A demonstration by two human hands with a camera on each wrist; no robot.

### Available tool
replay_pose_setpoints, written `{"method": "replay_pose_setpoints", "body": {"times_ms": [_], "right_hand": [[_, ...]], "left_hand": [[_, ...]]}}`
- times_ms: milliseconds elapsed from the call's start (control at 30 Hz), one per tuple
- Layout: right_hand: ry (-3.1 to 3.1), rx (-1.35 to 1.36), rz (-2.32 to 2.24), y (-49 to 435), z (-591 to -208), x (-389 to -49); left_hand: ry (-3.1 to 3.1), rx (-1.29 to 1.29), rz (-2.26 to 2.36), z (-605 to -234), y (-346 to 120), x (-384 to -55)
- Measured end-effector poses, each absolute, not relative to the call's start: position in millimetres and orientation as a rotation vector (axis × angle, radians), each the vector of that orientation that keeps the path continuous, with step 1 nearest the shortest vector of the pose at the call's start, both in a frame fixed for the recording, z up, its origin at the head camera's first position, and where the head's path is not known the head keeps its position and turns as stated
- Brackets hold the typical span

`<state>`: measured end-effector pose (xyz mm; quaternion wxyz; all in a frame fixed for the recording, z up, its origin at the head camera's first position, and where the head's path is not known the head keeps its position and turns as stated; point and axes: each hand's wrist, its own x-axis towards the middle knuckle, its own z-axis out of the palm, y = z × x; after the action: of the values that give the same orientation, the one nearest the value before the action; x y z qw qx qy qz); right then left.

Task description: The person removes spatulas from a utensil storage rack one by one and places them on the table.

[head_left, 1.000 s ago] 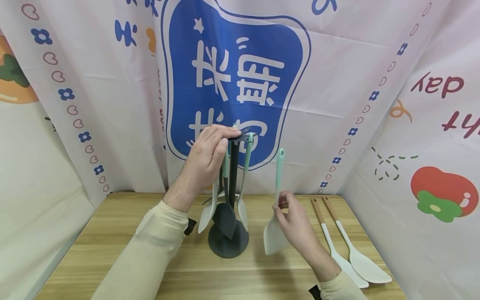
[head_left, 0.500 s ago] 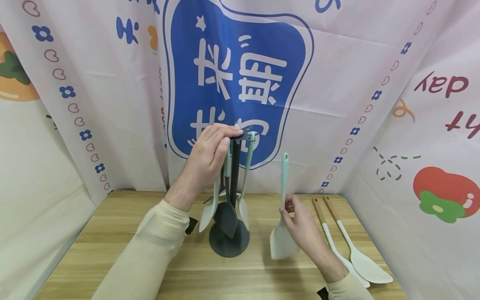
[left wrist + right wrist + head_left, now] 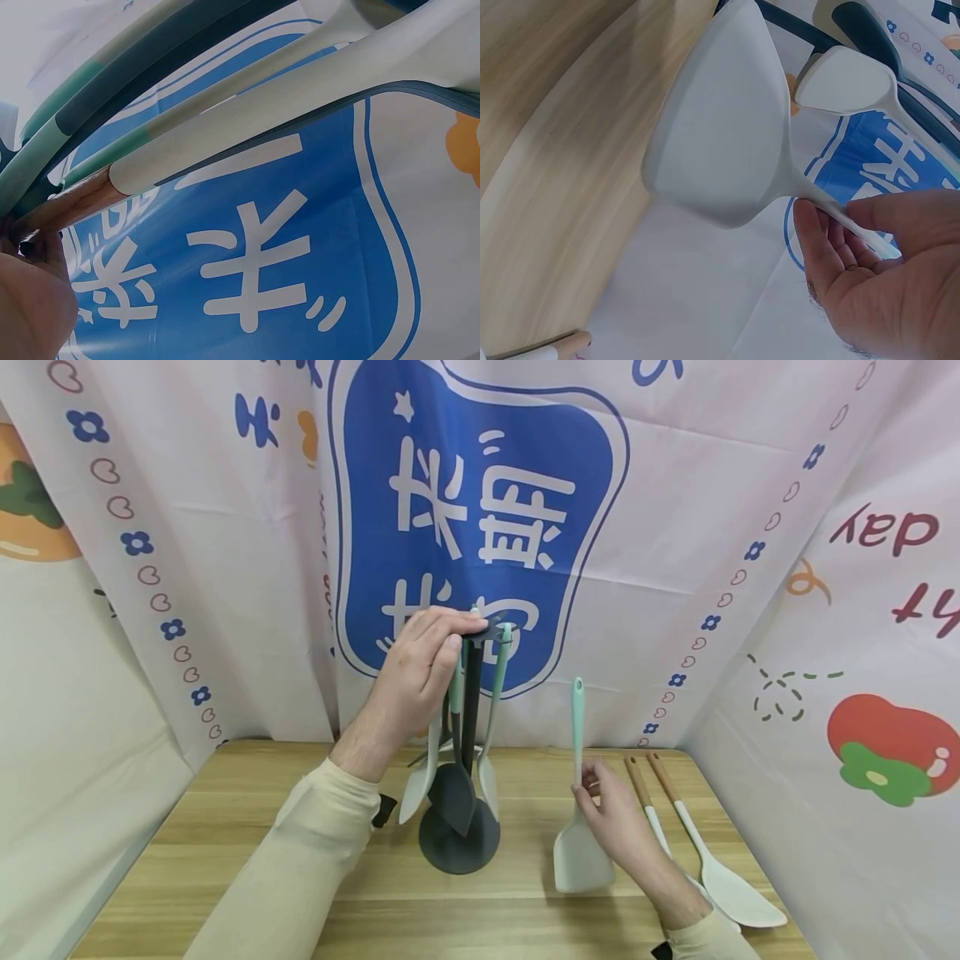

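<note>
In the head view, my left hand (image 3: 416, 668) holds the top of a dark utensil rack (image 3: 470, 710), its fingers over the top disc and its thumb lower at the near side. Several utensils hang from the rack, including a dark turner (image 3: 452, 797). The left wrist view has a wood-ended handle (image 3: 79, 199) close by this hand. My right hand (image 3: 613, 810) pinches the pale shaft of a spatula (image 3: 585, 864) with a mint handle. That spatula stands handle up, apart from the rack, its broad white blade (image 3: 720, 112) large in the right wrist view.
On the right of the wooden table (image 3: 300, 860) lie two white utensils with wooden handles; the outer is a turner (image 3: 738, 889), the inner one (image 3: 655, 828) is partly behind my right forearm. A printed curtain (image 3: 675, 527) hangs behind.
My right hand has moved right and toward me with the spatula, farther from the rack. The left hand stays on the rack top.
</note>
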<state>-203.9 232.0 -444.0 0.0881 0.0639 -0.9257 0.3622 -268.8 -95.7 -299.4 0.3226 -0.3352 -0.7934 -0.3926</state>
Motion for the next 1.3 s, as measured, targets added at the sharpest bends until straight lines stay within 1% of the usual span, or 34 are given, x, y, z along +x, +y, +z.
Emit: {"method": "replay_pose_setpoints", "body": {"times_ms": [300,767,1300], "right_hand": [[-2.798,0.147,0.997,247.6,-451.9,-203.0],[-2.899,0.124,1.097,274.3,-457.8,-206.3],[-2.941,0.081,1.117,287.5,-469.0,-207.5]], "left_hand": [[-2.085,-0.883,-1.028,-299.1,-95.4,-268.9],[-2.091,-0.874,-1.027,-299.9,-95.9,-269.1],[-2.069,-0.887,-1.031,-299.9,-95.9,-270.1]]}}
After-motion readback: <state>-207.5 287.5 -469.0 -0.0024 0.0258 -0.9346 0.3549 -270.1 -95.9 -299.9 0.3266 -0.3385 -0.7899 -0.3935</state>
